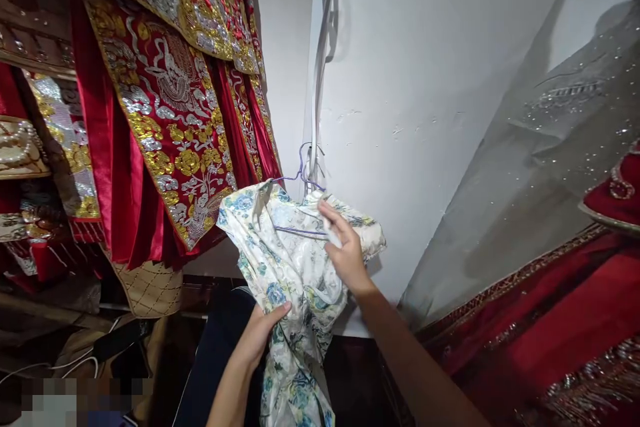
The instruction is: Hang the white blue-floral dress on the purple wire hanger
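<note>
A white dress with blue and green flowers (pixel 300 273) hangs from a thin purple hanger (pixel 301 170) on a white wall rail (pixel 320 67). My left hand (pixel 263 333) grips the dress at the waist, its thumb lying over the cloth and the other fingers hidden behind. Up by the neckline, my right hand (pixel 347 250) is closed on the edge of the dress near the shoulder on the right, where a strip of white shows between thumb and fingers. The lower part of the dress runs out of view at the bottom.
Red costumes with gold and silver embroidery (pixel 175 107) hang close on the left. A sheer sparkly garment cover (pixel 550 107) and red beaded clothing (pixel 560 307) fill the right side. White cables (pixel 75 367) trail at the lower left.
</note>
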Available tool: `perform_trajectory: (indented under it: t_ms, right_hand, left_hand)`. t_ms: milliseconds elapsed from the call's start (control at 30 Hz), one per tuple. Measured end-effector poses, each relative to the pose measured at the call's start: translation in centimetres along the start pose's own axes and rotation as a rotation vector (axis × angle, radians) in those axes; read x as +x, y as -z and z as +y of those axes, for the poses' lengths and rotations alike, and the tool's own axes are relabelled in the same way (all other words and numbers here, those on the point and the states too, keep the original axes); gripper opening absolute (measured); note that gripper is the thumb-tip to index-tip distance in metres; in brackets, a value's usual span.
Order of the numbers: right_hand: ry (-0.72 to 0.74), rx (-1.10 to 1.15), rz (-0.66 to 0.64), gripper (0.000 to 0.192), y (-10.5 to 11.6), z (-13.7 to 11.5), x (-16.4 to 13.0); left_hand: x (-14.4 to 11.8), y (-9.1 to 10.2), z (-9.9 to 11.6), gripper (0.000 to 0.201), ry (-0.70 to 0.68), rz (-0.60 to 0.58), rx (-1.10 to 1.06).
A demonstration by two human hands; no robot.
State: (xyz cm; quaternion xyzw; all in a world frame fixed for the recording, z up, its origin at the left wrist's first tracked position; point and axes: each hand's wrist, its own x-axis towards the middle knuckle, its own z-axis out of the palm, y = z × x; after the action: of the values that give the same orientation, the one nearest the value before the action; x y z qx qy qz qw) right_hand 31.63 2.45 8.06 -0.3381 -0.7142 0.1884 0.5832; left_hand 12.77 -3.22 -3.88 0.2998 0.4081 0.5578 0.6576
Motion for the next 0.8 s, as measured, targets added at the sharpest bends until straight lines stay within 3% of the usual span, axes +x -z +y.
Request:
perform_trajectory:
  t_ms: [100,167,267,367,500,633,800]
  right_hand:
    - [-0.036,0.201,-0.216,0.057,-0.5,-1.0,-2.3]
    - [-0.133,0.311,-0.146,0.042,-0.8,-0.8,-5.6]
    - [-0.450,0.304,0.100,0.026,-2.4,0.5,-11.7]
    - [-0.624,0.275,0.042,0.029,-4.5,1.9,-16.1]
    - [-0.650,0.220,-0.114,0.041,-5.4,2.7,-16.5]
    - [-0.620,0.123,-0.160,0.045,-4.8,3.0,-15.1]
    - [-0.650,0.095,-0.040,0.046,-4.9,3.0,-15.5]
  left_hand:
    - [-0.9,-0.4,-1.6,0.066,0.018,0.030,-0.016]
    - [-1.7,0.2,-2.2,0.064,0.066,0.059,0.039]
    - [-2.8,1.5,-2.8,0.069,0.125,0.142,0.155]
    - [-3.5,2.0,-3.9,0.074,0.118,0.101,0.136]
    - [-3.3,1.8,-5.2,0.070,0.001,0.063,0.157]
    - [-2.9,1.6,-5.3,0.065,-0.041,0.063,0.285]
    - [-3.4,1.7,-4.9,0.057,-0.084,0.026,0.315]
